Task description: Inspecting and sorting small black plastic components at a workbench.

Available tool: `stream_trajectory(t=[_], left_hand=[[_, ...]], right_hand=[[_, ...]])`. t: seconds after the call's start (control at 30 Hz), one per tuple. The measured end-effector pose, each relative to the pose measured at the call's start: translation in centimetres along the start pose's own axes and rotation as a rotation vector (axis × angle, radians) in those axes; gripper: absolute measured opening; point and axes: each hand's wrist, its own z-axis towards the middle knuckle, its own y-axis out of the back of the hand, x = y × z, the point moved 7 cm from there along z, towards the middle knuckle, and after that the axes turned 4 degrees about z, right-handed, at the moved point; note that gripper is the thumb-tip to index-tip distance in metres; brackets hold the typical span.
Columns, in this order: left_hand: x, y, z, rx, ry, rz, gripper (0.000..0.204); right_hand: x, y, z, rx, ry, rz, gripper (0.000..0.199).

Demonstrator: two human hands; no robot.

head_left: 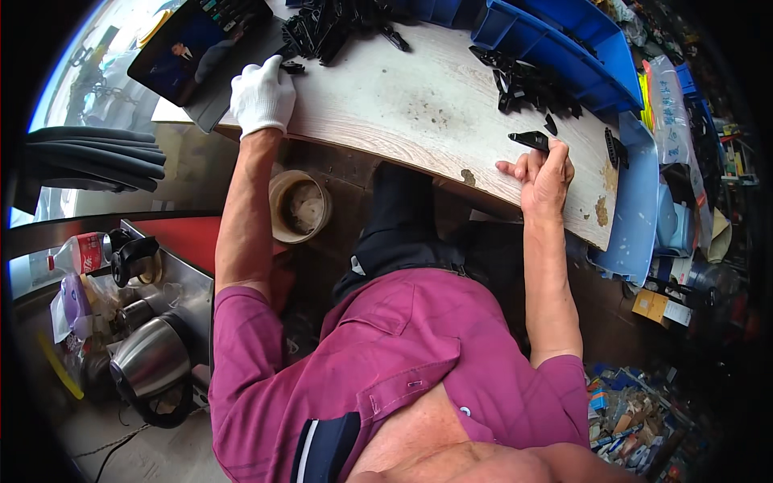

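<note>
My left hand (263, 97), in a white knitted glove, is closed at the table's left front edge. A small black plastic part (295, 68) sticks out beside its curled fingers. Toward the right, my bare right hand (541, 173) pinches a black, elongated plastic part (529, 140) above the white wood-grain table (403, 121). Beyond the left hand lies a heap of black plastic parts (330, 28). A second pile of black parts (523, 84) spreads beyond my right hand. Another dark part (616, 149) lies near the table's right edge.
Blue plastic bins (555, 48) line the far right side, and a light blue tray (632, 209) hangs by the right edge. A tablet-like screen (189, 52) stands far left. Below the table is a bucket (299, 206); a steel kettle (153, 358) stands lower left.
</note>
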Motion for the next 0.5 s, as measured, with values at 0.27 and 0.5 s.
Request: stream_trajectory(t=[0.27, 0.5], left_hand=[[-3.5, 0.6, -1.7, 0.001, -0.321, -0.212, 0.017], [-11.0, 3.0, -2.8, 0.109, -0.395, -0.433, 0.019]], right_hand=[[4.8, 6.1, 3.6, -0.313, 0.047, -0.032, 0.037], [9.5, 15.1, 5.8, -0.607, 0.206, -0.128, 0.042]])
